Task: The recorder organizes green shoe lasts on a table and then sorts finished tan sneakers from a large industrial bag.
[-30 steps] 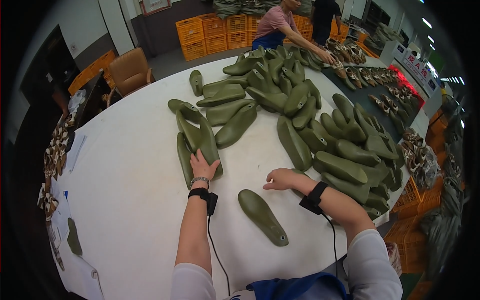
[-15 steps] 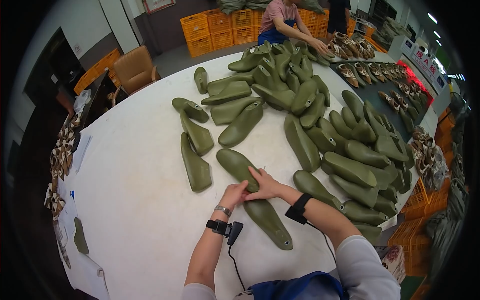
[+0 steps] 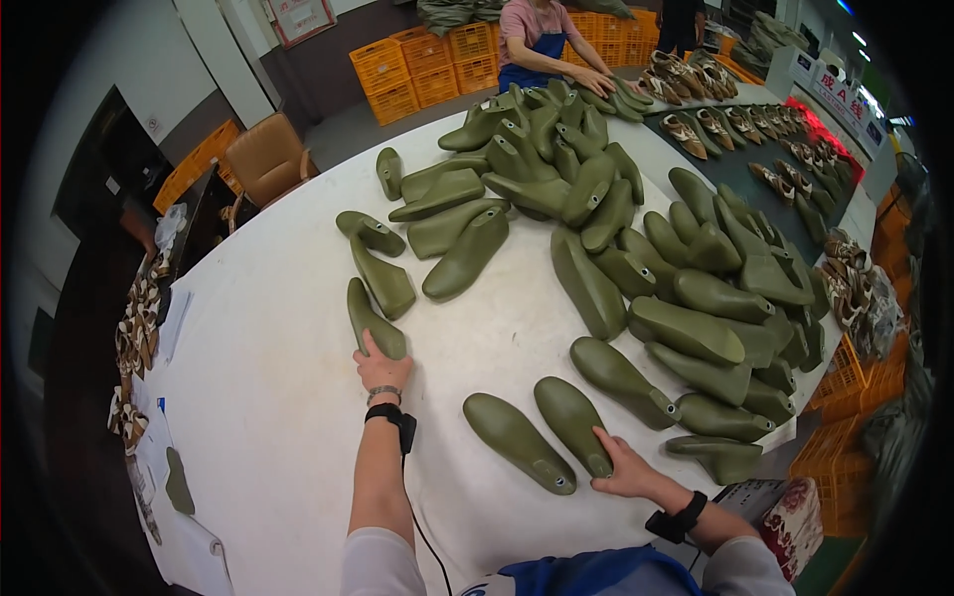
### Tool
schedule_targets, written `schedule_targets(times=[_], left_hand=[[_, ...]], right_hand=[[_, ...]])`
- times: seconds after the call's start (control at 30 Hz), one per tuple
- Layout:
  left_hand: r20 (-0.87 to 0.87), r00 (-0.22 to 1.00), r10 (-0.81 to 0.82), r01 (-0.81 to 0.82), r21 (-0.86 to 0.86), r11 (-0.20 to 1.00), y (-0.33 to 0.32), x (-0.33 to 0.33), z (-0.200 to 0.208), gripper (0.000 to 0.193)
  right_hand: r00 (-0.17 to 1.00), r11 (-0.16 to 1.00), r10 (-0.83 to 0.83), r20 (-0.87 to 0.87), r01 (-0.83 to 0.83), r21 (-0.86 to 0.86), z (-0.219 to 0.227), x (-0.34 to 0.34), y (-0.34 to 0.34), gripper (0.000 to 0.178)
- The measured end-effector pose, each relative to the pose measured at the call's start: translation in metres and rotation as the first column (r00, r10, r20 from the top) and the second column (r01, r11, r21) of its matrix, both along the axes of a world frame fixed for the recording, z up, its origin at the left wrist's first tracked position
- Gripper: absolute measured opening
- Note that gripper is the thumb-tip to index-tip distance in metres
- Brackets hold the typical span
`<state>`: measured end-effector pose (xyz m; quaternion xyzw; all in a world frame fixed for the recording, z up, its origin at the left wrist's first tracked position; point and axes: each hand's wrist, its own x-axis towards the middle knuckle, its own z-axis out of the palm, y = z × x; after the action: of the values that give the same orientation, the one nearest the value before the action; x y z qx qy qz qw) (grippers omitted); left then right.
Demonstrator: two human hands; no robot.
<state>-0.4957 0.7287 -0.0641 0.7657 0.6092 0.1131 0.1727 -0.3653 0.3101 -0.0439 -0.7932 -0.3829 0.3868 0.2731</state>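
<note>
Green shoe lasts lie spread over the white table. My left hand (image 3: 383, 372) is closed round the near end of a shoe last (image 3: 364, 310) at the left of the group. Close to the front of the table, my right hand (image 3: 626, 469) grips the heel end of another shoe last (image 3: 564, 409). Just left of that one, a similar shoe last (image 3: 512, 437) lies sole up, with nobody touching it. Both of these point away from me, side by side. A large heap of shoe lasts (image 3: 701, 328) covers the right of the table.
Across the table a person (image 3: 537, 40) in a blue apron handles lasts. Brown and white shoes (image 3: 740, 124) stand in rows on a dark belt (image 3: 720, 164) at the far right. Orange crates (image 3: 383, 79) line the back wall. A brown chair (image 3: 268, 154) stands beyond the table's left edge.
My hands have parted from the last they both touched. The left moved left onto another last; the right came nearer and grips a last. Two lasts now lie side by side in front.
</note>
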Motion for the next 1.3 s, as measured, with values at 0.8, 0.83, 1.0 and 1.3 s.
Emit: schedule_targets(times=[0.8,0.83,1.0,1.3], left_hand=[[-0.444,0.701,-0.558,0.648,0.07,0.759,0.153,0.219,-0.008,0.105],[-0.439,0.726,-0.53,0.644,0.162,0.748,0.163,0.213,-0.01,0.109],[-0.648,0.538,-0.539,0.731,0.041,0.681,0.13,0.206,0.035,0.084],[-0.185,0.894,-0.409,0.416,0.002,0.909,0.051,0.021,0.144,0.056]], right_hand=[[0.981,0.981,-0.194,0.023,0.194,-0.015,0.009,-0.017,-0.001,0.085],[0.983,0.983,-0.183,0.013,0.183,0.001,0.004,-0.017,-0.002,0.091],[0.98,0.98,-0.199,0.016,0.2,-0.015,0.004,-0.019,-0.005,0.092],[0.981,0.985,-0.175,0.081,0.173,0.027,-0.012,-0.024,-0.013,0.091]])
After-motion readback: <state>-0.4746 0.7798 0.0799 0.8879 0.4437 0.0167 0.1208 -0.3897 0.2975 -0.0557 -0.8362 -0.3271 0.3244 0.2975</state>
